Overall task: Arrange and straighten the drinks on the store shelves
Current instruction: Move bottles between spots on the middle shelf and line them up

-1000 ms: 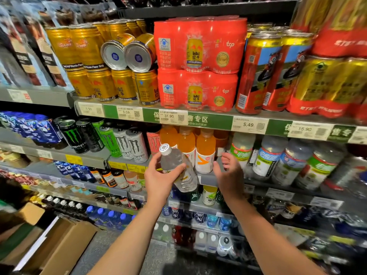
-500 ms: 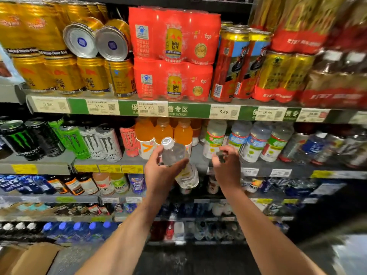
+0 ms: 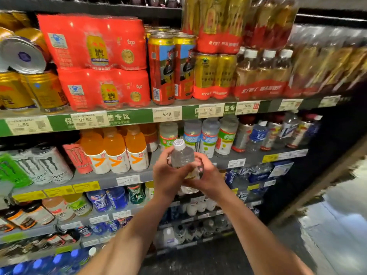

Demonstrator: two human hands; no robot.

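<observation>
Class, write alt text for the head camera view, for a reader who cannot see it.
Both hands, the left hand and the right hand, hold a clear bottle with a white cap in front of store shelves. Behind it stand orange drink bottles and clear bottles with green and blue labels; red multipacks and cans fill the shelf above.

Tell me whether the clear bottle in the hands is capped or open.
Capped. A white cap sits on the neck of the clear bottle, which the left hand and right hand both hold in front of the shelf.
</observation>
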